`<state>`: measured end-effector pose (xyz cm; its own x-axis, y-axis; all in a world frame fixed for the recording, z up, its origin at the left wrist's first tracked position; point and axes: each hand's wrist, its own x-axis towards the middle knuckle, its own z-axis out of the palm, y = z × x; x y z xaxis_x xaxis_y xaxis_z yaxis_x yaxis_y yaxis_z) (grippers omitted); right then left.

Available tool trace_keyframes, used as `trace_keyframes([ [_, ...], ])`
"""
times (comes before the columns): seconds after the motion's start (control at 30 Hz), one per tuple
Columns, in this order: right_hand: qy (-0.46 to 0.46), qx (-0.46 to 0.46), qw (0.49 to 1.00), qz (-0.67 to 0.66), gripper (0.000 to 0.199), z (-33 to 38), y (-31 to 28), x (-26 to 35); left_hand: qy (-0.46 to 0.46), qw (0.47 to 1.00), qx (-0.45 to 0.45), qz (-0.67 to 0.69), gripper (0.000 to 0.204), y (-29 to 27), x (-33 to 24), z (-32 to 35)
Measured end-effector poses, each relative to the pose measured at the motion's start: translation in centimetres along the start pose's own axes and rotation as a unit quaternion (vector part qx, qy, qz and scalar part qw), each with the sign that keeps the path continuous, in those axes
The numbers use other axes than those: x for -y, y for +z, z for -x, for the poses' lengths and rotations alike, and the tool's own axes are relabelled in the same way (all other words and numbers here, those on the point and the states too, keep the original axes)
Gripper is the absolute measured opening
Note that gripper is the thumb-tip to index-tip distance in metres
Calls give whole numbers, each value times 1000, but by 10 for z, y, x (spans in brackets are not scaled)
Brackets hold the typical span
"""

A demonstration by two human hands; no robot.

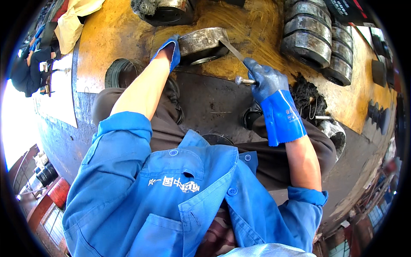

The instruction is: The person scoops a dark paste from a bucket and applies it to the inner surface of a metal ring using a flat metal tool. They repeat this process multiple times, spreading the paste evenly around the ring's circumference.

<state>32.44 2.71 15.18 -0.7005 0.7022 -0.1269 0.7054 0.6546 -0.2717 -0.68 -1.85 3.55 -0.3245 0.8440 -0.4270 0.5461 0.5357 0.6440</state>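
A thick, worn metal ring (201,43) stands tilted on the oily yellow-brown sheet in front of me. My left hand (172,52), in a blue glove, holds the ring's left side, its fingers mostly hidden from view. Closed in my blue-gloved right hand (267,81) is a flat metal scraper (232,50), its tip touching the ring's right upper edge. A short metal rod with a wider end (245,80) sticks out of the same fist on its left; whether it belongs to the scraper I cannot tell.
Stacked metal rings (306,45) lie at the far right. Another ring (169,15) stands at the back, dark fibrous waste beside it. An open round container (122,73) sits by my left knee. A heap of black shreds (306,92) lies near my right knee. Another person (32,70) is at far left.
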Motion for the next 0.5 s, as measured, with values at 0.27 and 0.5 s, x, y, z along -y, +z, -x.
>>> trace_keyframes([
  [0.27, -62, 126, 988, 69, 47, -29, -29, -3, -81, 984, -42, 155, 39, 14, 14, -18],
  [0.5, -101, 106, 986, 82, 38, -44, -39, -3, -132, 963, -110, 208, 47, 18, 21, -18],
])
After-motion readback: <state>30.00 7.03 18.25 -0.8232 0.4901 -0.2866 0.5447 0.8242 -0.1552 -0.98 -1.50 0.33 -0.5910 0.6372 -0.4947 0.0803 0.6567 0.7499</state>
